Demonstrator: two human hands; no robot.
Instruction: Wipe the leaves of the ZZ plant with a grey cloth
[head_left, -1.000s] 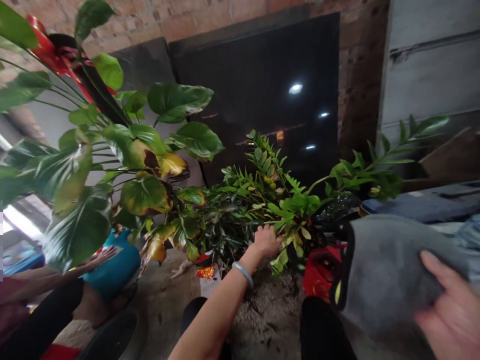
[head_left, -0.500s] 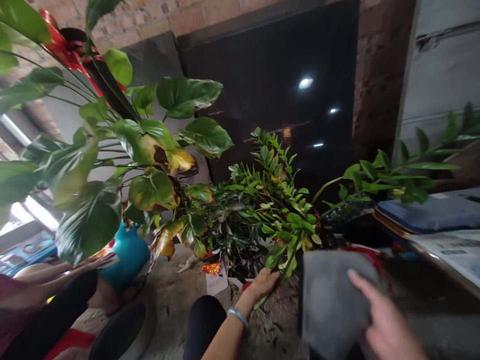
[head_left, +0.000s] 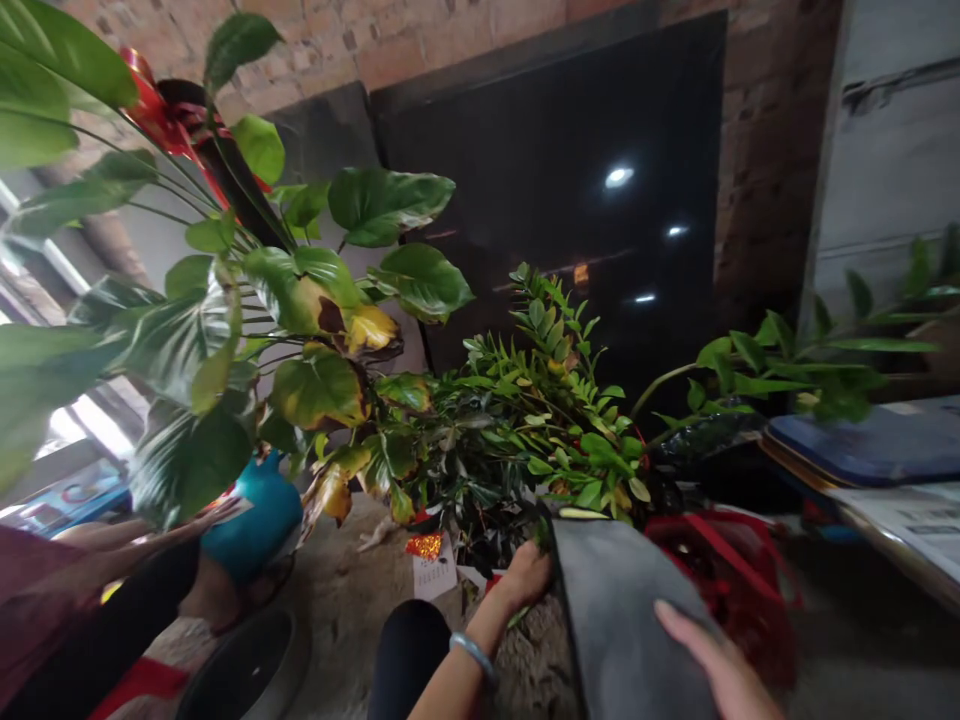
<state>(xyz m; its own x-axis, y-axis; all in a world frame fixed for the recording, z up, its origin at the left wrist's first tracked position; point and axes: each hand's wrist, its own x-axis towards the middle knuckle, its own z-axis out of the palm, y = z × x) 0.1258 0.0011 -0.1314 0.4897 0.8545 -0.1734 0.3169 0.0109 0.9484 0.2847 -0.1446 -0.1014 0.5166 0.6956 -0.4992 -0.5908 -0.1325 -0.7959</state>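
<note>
My left hand [head_left: 525, 577], with a pale bracelet [head_left: 474, 650] on its wrist, reaches to the base of a small-leaved green plant [head_left: 540, 420] growing from soil [head_left: 525, 660]. Its fingers are hidden behind the edge of a grey cloth [head_left: 615, 610]. My right hand [head_left: 716, 665] holds that cloth up at the lower right, fingers laid across its face. The cloth stands just right of my left hand and in front of the plant's lower stems.
A big-leaved plant [head_left: 225, 300] with a red ribbon [head_left: 161, 110] fills the left, over a teal pot [head_left: 259, 510]. Another person's arm [head_left: 112, 545] reaches in at the left. A dark bowl [head_left: 240, 665], a red container [head_left: 720, 560], a glossy black panel [head_left: 555, 170] and newspaper [head_left: 907, 520] surround them.
My left hand dropped from the foliage to the plant's base. My right hand carried the grey cloth leftward until it stands against the plant and covers my left fingers.
</note>
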